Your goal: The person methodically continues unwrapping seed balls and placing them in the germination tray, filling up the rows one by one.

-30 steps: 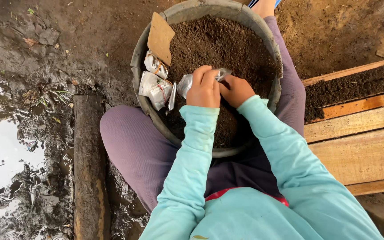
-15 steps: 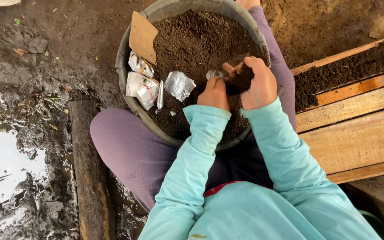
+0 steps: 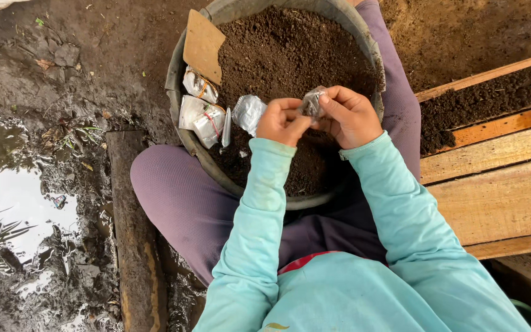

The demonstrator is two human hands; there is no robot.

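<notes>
Small silvery packet [image 3: 312, 102] pinched between left hand [image 3: 283, 121] and right hand [image 3: 351, 117], held above soil-filled tub [image 3: 179, 86] on lap
Step judged: packet being opened or unfolded
Next move would call for firm two-sided pinch, pull apart
Packet crumpled; long axis roughly upright, top toward far rim
Spare packets [image 3: 201, 110] at tub's left edge

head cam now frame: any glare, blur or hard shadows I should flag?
Head view: soft, even daylight with no hard shadows; the puddle at left mirrors bright sky and is nearly blown out; the left hand, right hand and small silvery packet are fairly sharp, with little motion blur; the soil in the tub reads dark with little detail.
</notes>
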